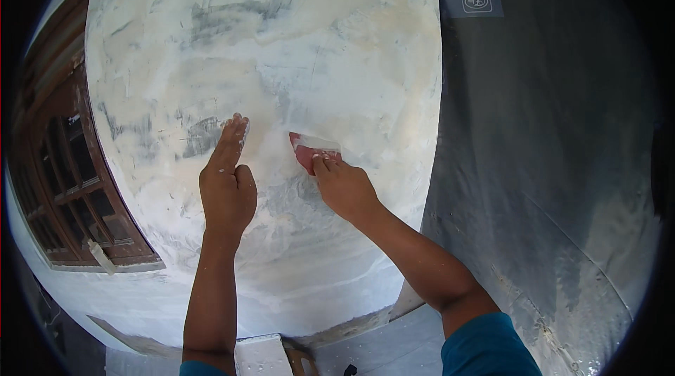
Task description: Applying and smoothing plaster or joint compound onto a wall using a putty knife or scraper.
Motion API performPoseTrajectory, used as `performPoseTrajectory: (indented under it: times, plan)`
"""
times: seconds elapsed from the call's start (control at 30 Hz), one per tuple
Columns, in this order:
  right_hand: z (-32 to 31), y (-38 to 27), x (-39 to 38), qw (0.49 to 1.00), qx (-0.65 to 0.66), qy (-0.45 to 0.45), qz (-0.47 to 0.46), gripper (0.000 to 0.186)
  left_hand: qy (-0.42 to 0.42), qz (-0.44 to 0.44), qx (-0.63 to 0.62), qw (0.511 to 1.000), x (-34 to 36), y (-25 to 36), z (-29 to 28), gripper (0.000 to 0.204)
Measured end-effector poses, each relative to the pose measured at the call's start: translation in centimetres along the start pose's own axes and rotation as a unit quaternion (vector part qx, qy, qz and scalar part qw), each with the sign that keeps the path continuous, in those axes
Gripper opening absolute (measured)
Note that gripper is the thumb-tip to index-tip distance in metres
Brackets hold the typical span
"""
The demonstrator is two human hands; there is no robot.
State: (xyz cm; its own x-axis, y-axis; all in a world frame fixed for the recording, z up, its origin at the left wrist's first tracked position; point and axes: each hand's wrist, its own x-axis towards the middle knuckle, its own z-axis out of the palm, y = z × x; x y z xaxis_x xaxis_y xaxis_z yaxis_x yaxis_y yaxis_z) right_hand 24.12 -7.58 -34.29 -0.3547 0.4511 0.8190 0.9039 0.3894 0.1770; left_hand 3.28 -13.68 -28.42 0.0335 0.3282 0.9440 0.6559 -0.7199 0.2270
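In front of me is a wall (344,60) coated with uneven white and cream putty, with grey patches showing through. My right hand (348,188) grips a red putty spreader (305,158) by its lower edge, fingers closed around it. White putty is smeared along the spreader's upper side, which lies at the wall's surface. To its left, my left hand (228,183) is raised with fingers stretched out together and the thumb apart. Putty whitens its fingertips, and it holds nothing. Whether those fingertips touch the wall, I cannot tell.
At the left, a brown wooden window (74,197) with several panes is set in the wall; a pale slim object (102,256) rests at its lower edge. A dark grey sheet (534,130) hangs on the right. Below stands a white-topped board (262,358).
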Motion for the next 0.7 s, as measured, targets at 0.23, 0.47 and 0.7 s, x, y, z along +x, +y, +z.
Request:
performPoseTrajectory:
  times: [0.23, 0.47, 0.7]
  plan:
    - [-2.7, -2.2, -23.2, 0.788, 0.484, -0.050, 0.378, 0.023, -0.109, -0.327, -0.001, 0.939, -30.6, 2.0, -0.1, 0.063]
    - [-3.3, -10.1, -46.4, 0.097, 0.690, 0.008, 0.717, 0.015, -0.422, -0.286, 0.277, 0.814, -76.6, -3.9, -8.3, 0.066]
    - [-3.3, -12.5, -52.6, 0.075, 0.777, -0.058, 0.622, 0.015, -0.097, -0.819, -0.213, 0.523, -60.7, -0.5, -14.6, 0.066]
